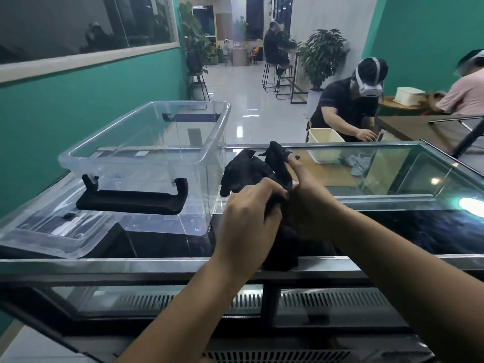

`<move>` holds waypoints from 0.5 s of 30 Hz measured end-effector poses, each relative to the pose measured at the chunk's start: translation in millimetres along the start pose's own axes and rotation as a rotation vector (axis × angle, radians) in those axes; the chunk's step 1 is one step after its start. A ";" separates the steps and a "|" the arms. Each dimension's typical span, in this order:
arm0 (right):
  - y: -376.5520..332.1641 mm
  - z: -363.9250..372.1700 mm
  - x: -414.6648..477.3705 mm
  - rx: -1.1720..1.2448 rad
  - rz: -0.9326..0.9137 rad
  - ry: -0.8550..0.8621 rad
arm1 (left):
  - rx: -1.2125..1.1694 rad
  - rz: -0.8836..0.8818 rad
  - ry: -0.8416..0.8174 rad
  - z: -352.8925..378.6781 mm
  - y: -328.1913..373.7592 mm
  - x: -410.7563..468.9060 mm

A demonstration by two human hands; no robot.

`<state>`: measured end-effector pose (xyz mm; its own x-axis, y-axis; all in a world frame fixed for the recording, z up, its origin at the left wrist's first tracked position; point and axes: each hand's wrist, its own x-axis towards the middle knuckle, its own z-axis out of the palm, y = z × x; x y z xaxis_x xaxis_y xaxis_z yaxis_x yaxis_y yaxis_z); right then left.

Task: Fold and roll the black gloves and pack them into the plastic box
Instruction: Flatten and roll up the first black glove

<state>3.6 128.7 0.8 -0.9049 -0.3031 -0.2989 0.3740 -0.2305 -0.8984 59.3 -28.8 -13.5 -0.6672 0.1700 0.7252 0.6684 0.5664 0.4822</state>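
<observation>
Black gloves pinched in both closed hands, L & R, beside plastic box

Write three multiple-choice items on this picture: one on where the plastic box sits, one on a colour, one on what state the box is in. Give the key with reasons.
1. Where is the plastic box relative to the hands?
A. To their left on the glass counter
B. To their right
C. On the floor

2. What colour are the box handles?
A. White
B. Black
C. Red

3. What state is the box in?
A. Lidded and shut
B. Open, nothing seen inside
C. Open and full of gloves

Key:
1 A, since it stands on the counter left of the left hand.
2 B, since the near handle is black.
3 B, since its lid lies beside it and the black gloves are in the grip of both hands, right hand included.
</observation>
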 end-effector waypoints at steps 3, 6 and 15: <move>-13.5 -5.0 -3.8 0.107 -0.019 -0.012 | 0.096 0.137 -0.053 0.2 -1.2 -5.8; -16.1 -11.4 -2.3 0.181 0.042 -0.085 | 0.132 0.199 -0.103 -1.3 -6.2 -13.2; -12.1 -24.8 -11.0 0.271 -0.007 -0.011 | 0.113 0.139 -0.181 1.2 -13.7 -38.4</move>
<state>3.9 157.8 7.0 -0.9061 -0.3101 -0.2880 0.4095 -0.4712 -0.7812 75.4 -42.1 -48.6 -0.6266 0.3879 0.6759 0.7232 0.6127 0.3188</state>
